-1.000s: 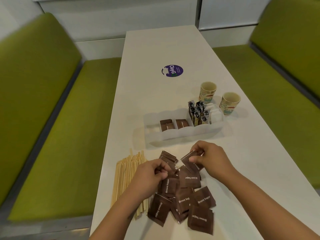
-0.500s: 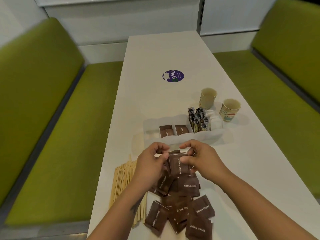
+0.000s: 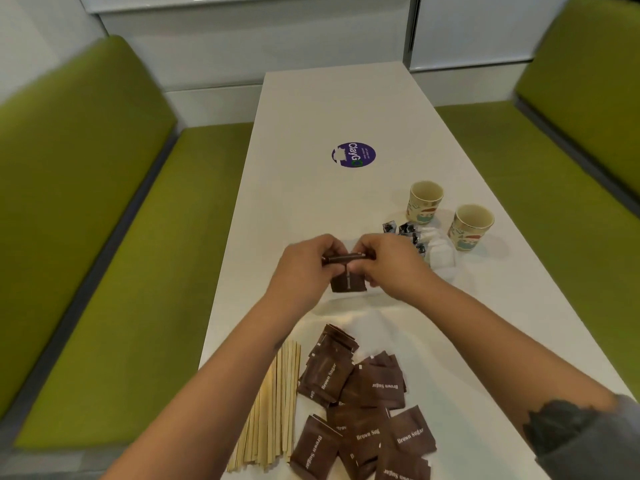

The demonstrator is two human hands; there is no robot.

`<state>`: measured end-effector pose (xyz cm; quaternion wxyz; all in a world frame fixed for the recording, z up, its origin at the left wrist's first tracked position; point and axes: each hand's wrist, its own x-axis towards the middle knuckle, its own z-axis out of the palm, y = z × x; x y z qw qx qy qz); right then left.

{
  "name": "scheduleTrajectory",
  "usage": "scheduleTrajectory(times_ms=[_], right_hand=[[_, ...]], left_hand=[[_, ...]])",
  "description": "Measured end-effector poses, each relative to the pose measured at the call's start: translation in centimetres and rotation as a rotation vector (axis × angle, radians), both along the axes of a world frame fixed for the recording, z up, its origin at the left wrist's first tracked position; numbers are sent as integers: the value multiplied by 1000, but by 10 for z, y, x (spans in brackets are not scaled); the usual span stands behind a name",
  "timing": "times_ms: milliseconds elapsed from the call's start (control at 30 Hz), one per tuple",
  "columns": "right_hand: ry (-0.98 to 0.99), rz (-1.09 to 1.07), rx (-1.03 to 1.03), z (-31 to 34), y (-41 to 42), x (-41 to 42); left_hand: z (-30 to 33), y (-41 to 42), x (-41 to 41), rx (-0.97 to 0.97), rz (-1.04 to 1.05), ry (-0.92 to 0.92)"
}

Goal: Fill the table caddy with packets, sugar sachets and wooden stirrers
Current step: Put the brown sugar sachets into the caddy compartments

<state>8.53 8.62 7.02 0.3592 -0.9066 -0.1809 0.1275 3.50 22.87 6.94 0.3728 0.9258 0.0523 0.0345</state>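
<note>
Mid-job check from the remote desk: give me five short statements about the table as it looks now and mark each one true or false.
1. Both hands hold a small stack of brown sugar sachets over the caddy. True; the left hand and right hand pinch it from either side.
2. The wooden stirrers are already in the caddy. False; they lie on the table, left of the loose sachets.
3. Two paper cups stand beyond the caddy. True.
4. All sachets are packed. False; many lie loose near the table's near edge.
5. The purple sticker sits under the cups. False; it lies apart, farther up the table.
</note>
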Motion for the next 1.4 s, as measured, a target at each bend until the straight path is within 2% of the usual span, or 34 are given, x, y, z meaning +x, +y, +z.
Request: scheduleTrajectory(times_ms=[133, 367, 600, 733, 833, 1067, 1267, 1400], right_hand=[[-41, -8, -52, -1, 11, 23], [-89, 65, -300, -13, 19, 39], [-173, 202, -615, -17, 30, 37], [-257, 211, -755, -20, 42, 31], [-326, 187, -755, -24, 47, 29], [-416, 167, -709, -27, 45, 26], [-415, 100, -546, -15, 25, 12], [-306, 25, -404, -11, 5, -12]], left_hand=[[-1, 8, 28, 47, 5, -1], [-23, 12, 42, 93, 1, 42], [-36, 13, 44, 340, -37, 170], [-37, 8, 47, 568, -81, 183], [-41, 6, 45, 605, -48, 133], [-41, 1, 39, 418, 65, 22], [-29, 0, 13, 314, 110, -50], [-24, 1, -15, 247, 70, -46]])
